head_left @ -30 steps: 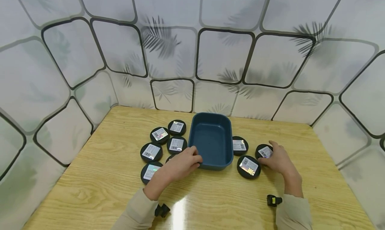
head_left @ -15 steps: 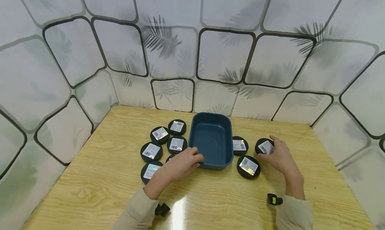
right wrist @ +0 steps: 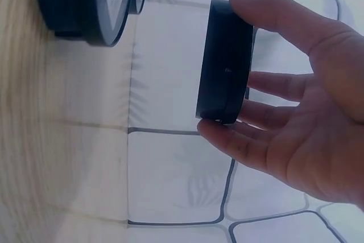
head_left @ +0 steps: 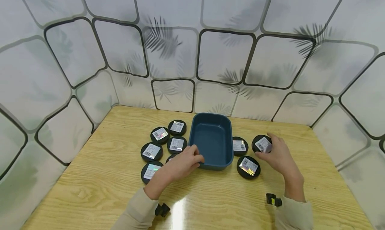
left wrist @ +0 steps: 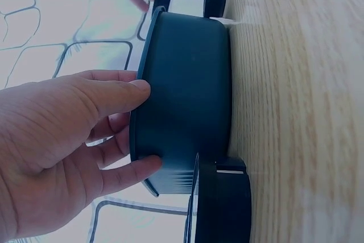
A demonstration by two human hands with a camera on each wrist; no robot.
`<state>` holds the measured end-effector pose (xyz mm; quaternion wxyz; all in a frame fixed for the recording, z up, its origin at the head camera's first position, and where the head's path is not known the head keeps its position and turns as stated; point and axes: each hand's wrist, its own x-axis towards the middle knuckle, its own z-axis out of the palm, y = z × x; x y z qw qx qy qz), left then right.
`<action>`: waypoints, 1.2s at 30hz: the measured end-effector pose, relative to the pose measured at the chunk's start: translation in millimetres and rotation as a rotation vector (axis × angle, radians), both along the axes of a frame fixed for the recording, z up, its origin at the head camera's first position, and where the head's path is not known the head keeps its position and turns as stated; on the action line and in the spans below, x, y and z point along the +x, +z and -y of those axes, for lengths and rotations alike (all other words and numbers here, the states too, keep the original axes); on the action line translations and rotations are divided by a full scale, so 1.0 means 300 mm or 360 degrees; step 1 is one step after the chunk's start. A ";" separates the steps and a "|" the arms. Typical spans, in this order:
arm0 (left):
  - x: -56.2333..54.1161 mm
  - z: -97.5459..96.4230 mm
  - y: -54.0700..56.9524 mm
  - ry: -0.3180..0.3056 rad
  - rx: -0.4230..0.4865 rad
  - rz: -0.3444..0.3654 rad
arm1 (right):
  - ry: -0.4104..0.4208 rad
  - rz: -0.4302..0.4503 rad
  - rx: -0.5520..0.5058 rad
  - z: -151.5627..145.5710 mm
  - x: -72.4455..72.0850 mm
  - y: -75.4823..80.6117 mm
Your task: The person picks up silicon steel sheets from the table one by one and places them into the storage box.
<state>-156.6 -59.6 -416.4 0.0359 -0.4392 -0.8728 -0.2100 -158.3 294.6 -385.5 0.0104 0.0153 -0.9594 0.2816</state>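
Note:
A dark blue rectangular bin (head_left: 212,141) stands on the wooden table. At its near left corner my left hand (head_left: 184,161) grips the rim; in the left wrist view the thumb lies over the outside edge of the bin (left wrist: 187,66) and other fingers pass behind it. My right hand (head_left: 279,155) holds a black round container (head_left: 261,144) with a white barcode label, between thumb and fingers. In the right wrist view this flat container (right wrist: 224,61) hangs clear of the table, slightly tilted, with its dark side wall facing the camera.
Several matching black containers (head_left: 151,151) lie label up left of the bin, one partly behind my left hand. Right of it lie two more, one against the bin wall (head_left: 239,146) and one nearer (head_left: 248,167). A patterned curtain (head_left: 225,56) encloses the table.
My right hand has lifted the black round container off the table and moved it slightly away from me, then left. My left hand stays at the bin's rim.

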 end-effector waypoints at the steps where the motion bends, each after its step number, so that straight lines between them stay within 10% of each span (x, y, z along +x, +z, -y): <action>1: 0.000 0.000 0.000 0.0001 0.0004 -0.0006 | 0.0011 -0.0008 -0.0001 0.007 0.001 0.005; 36: 0.006 0.004 0.008 0.0039 -0.0077 0.0022 | 0.0266 -0.0119 -0.0021 0.212 0.016 0.020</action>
